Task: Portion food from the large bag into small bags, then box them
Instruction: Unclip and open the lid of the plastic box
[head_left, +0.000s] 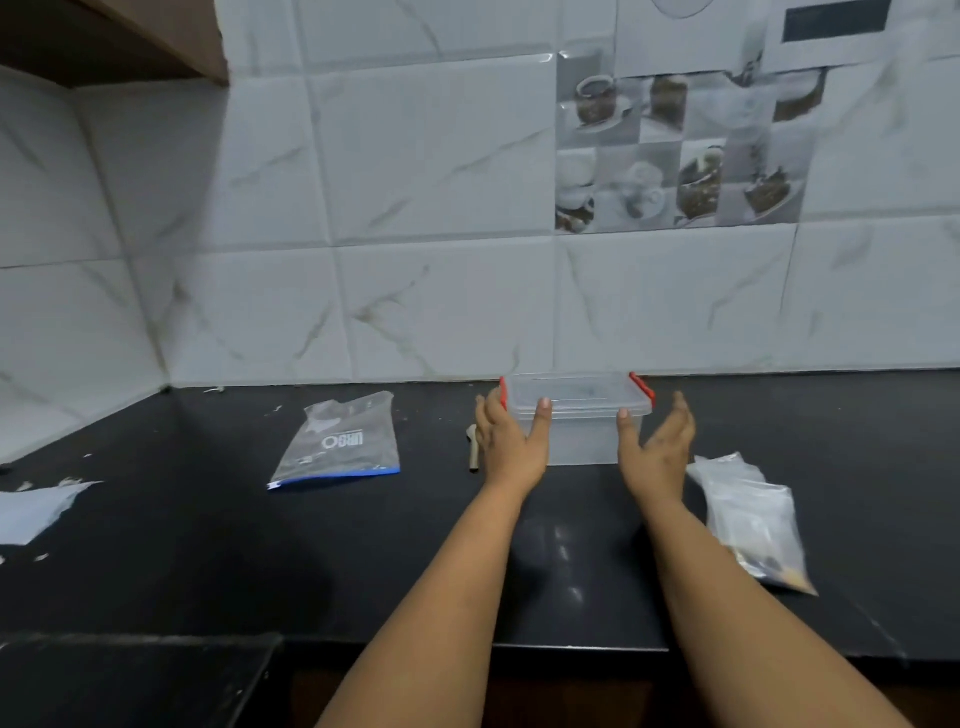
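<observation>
A clear plastic box (579, 415) with a lid and red clips stands at the back of the black counter (260, 545), against the tiled wall. My left hand (511, 441) is at the box's left side, its thumb on the front edge of the lid. My right hand (657, 452) is at the right side, fingers straight and spread, thumb against the front wall. A large clear zip bag (337, 441) with a blue seal lies flat to the left. Several small filled bags (753, 519) lie piled to the right.
A small tan spoon or scoop (472, 447) lies just left of my left hand. Torn white paper (36, 509) and scraps lie at the counter's left end. The counter's front edge runs below my forearms, with a dark surface (130, 675) at lower left.
</observation>
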